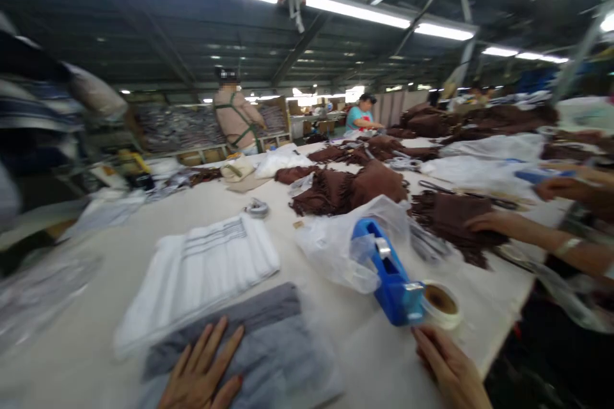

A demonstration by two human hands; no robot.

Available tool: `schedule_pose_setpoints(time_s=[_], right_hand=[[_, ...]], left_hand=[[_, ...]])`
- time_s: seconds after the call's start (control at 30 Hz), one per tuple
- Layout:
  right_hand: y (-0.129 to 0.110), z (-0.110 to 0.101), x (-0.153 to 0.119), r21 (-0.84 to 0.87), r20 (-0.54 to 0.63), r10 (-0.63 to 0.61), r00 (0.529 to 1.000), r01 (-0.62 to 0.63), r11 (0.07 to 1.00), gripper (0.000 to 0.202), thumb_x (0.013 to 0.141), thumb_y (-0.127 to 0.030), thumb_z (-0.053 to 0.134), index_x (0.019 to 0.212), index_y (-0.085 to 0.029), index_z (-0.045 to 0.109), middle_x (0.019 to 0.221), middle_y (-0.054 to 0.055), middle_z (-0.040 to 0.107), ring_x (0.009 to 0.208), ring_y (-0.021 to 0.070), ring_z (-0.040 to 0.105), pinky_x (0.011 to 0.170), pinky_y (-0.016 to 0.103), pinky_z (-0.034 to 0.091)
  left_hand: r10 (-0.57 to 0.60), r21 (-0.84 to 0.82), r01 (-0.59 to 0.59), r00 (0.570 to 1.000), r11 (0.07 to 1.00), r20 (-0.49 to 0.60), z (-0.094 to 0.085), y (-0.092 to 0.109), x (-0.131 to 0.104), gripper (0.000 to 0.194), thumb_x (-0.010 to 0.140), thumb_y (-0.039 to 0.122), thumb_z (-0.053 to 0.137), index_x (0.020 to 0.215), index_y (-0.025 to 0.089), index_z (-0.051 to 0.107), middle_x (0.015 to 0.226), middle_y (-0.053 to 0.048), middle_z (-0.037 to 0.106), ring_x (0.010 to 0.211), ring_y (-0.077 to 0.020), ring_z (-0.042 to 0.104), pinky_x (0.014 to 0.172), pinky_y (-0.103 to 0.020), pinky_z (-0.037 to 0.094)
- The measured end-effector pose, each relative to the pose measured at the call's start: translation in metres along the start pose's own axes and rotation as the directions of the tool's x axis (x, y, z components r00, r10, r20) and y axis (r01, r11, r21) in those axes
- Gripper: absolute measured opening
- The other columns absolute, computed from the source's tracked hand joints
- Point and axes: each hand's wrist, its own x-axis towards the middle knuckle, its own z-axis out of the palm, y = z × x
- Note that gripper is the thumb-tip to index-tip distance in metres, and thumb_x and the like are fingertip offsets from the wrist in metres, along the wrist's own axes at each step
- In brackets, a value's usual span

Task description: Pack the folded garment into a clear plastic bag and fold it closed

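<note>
Left hand (204, 374) flat on grey towel (249, 339), lengthwise left-right

Two bare hands at the bottom edge of the frame, nothing worn on either.

Left hand (201, 374) at lower centre-left: seen from the back, four long slim fingers (211, 348) in view, short plain nails, no ring, no glove, cut off at the wrist by the frame edge, so no sleeve or cuff visible. Right hand (448, 367) at lower right: seen from the back and side, knuckles and thumb side showing, likewise without ring, band or glove, bare wrist running out of the frame's bottom edge. Slightly blurred, fine detail of nails not clear.
</note>
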Motion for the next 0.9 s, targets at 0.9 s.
schedule_pose_setpoints(time_s=[0.9], right_hand=[[-0.145,0.161,0.064,-0.436,0.774,-0.175,0.608,0.714,0.548,0.015,0.068,-0.031,0.067,0.059,-0.02,0.061,0.058,0.003,0.061,0.056,0.0184,0.055,0.053,0.027,0.038]], left_hand=[[-0.059,-0.2,0.052,0.998,0.978,-0.029,-0.015,0.017,-0.003,0.06,0.09,0.044,0.04,0.14,0.038,0.007,0.151,-0.006,0.017,0.136,-0.0313,0.019,0.103,-0.058,0.03]])
